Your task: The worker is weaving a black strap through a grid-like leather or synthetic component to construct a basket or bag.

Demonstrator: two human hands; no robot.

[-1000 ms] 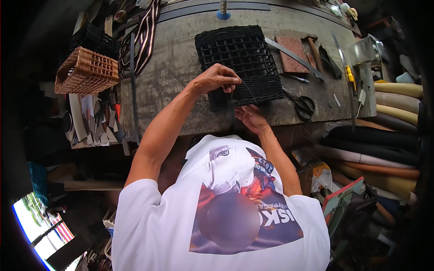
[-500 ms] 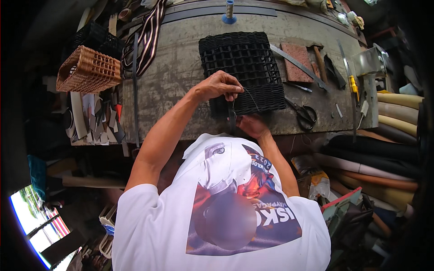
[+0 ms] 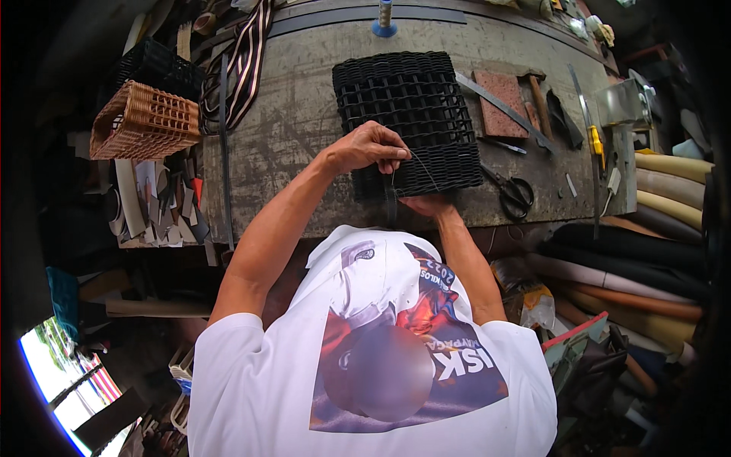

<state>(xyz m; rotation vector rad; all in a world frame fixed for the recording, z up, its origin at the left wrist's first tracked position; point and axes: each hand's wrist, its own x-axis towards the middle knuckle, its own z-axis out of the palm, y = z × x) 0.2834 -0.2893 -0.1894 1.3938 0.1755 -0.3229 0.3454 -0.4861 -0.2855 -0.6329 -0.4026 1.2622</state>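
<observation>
A black woven basket (image 3: 407, 99) with an open grid pattern lies on the worktable in front of me. Above its near left part, my left hand (image 3: 373, 146) is closed in a pinch on a thin thread (image 3: 423, 169). The thread runs from the fingertips down toward the weave. My right hand (image 3: 428, 204) reaches in under the basket's near edge, and its fingers are hidden there. Beside that hand, a dark strap (image 3: 391, 206) hangs at the same edge.
Right of the basket lie black scissors (image 3: 516, 198), a metal ruler (image 3: 506, 110), a reddish slab (image 3: 499, 103), a hammer (image 3: 539, 103) and a yellow-handled tool (image 3: 595, 141). A thread spool (image 3: 385, 27) stands at the back. A brown wicker basket (image 3: 145, 122) sits left, near scrap strips.
My right hand has slid farther under the basket's near edge, so less of it shows. My left hand stays almost in place with the thread.
</observation>
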